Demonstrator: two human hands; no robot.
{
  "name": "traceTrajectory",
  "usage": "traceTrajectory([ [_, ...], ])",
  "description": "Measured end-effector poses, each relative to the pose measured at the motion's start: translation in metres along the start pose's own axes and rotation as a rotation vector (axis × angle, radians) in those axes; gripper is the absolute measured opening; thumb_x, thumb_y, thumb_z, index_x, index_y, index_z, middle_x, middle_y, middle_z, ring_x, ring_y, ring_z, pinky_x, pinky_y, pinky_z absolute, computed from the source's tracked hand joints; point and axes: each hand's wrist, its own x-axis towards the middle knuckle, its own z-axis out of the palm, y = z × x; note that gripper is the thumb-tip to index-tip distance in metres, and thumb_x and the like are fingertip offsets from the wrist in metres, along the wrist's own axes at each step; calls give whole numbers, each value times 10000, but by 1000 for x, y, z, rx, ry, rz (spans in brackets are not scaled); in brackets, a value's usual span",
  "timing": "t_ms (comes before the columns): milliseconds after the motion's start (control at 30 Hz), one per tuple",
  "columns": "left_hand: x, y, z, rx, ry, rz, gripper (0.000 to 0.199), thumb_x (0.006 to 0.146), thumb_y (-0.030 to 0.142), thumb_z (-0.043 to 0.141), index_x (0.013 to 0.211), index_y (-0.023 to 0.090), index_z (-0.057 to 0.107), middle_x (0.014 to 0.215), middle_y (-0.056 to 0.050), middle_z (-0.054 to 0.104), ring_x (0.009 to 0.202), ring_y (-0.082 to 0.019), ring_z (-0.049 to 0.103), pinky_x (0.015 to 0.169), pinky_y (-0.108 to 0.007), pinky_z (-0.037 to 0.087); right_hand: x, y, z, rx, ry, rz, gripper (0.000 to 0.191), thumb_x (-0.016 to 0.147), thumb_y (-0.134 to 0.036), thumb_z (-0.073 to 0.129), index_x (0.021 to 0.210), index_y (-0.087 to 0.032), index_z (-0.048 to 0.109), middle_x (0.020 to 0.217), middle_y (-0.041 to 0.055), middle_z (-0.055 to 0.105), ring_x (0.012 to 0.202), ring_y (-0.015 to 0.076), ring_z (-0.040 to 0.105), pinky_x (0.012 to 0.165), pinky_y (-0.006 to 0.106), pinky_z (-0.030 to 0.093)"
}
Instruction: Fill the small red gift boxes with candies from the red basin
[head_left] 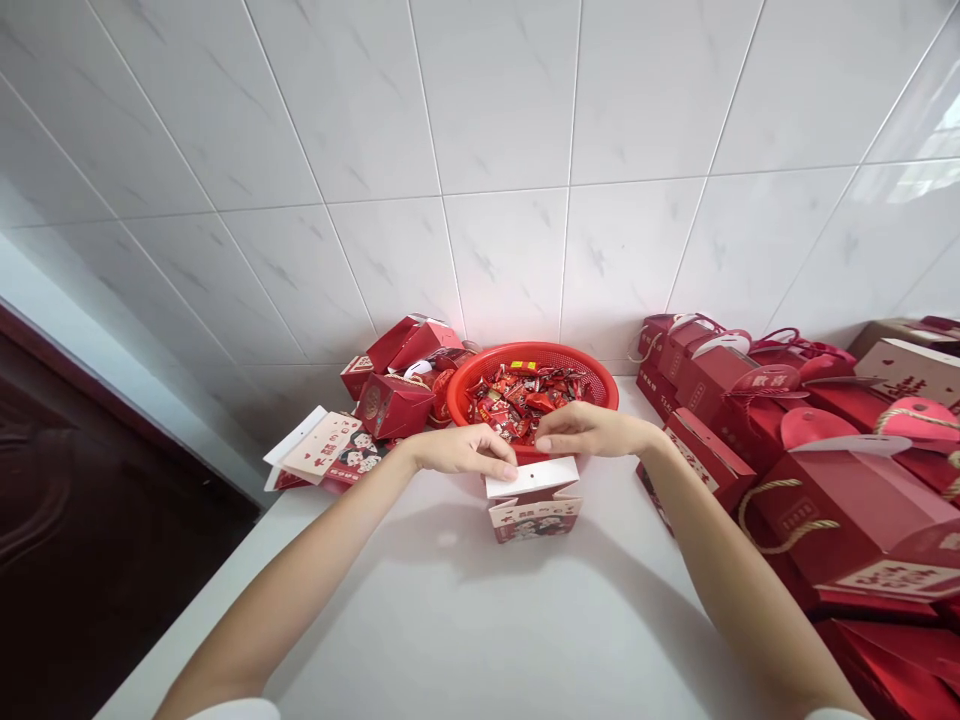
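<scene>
A small red and white gift box [535, 520] with a cartoon print stands on the white table, its white top flap raised. My left hand [469, 450] has its thumb and fingers closed at the left corner of that flap. Just behind the box, my right hand [589, 428] hovers at the front rim of a red plastic basket [606, 395]; its fingers stretch leftward, and nothing shows in them. Wrapped candies [517, 395], mostly red, lie heaped in the basket. How full the box is, I cannot see.
Flat printed boxes [330, 450] and several folded red boxes [397, 405] sit left of the basket. Many red boxes with rope handles [862, 520] crowd the right side. A tiled wall [502, 250] closes off the back, and the table [480, 640] ends at the left.
</scene>
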Motion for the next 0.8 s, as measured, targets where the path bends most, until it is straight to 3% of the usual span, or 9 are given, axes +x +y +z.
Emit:
traceTrajectory([
  [167,3,6,-14,74,82,79,455,818,590,712,862,140,765,861,-28,708,821,-160,596,787,-244,453,7,19,-16,196,397,53,445,831,-591,641,813,-147,626,741,39,660,619,124,568,590,257,468],
  [267,7,4,-19,58,100,84,484,818,608,707,919,140,775,945,-63,742,891,-189,632,838,-269,472,20,39,-18,174,614,59,379,788,-521,661,800,-144,631,716,32,642,620,125,552,592,259,455],
  [333,11,0,-22,5,151,85,525,835,631,676,971,133,771,999,-93,750,921,-201,649,852,-287,486,29,51,-17,109,678,77,307,767,-448,660,745,-143,626,709,31,632,632,127,547,600,260,450],
  [433,19,-9,-30,-63,255,56,550,874,637,615,1004,120,751,989,-112,748,873,-191,663,801,-292,508,41,63,-11,75,629,127,234,761,-379,648,722,-151,615,673,25,621,622,138,553,552,251,433],
  [533,31,-17,-42,41,275,-21,453,906,531,606,1027,115,741,959,-105,751,850,-188,669,763,-279,511,48,72,-6,126,525,191,187,761,-339,651,794,-157,631,655,20,634,586,148,567,494,242,417],
  [700,60,-27,-51,438,68,-192,294,846,262,644,1108,172,742,1140,-73,749,1020,-215,673,831,-254,485,53,81,-5,86,378,187,134,744,-288,678,785,-161,673,685,21,678,620,153,599,551,244,449],
  [800,81,-34,-43,585,12,-265,325,828,232,639,1142,203,715,1118,-63,747,959,-217,674,750,-251,474,51,83,-5,29,370,169,116,762,-264,649,779,-156,686,717,33,697,666,160,617,610,256,467],
])
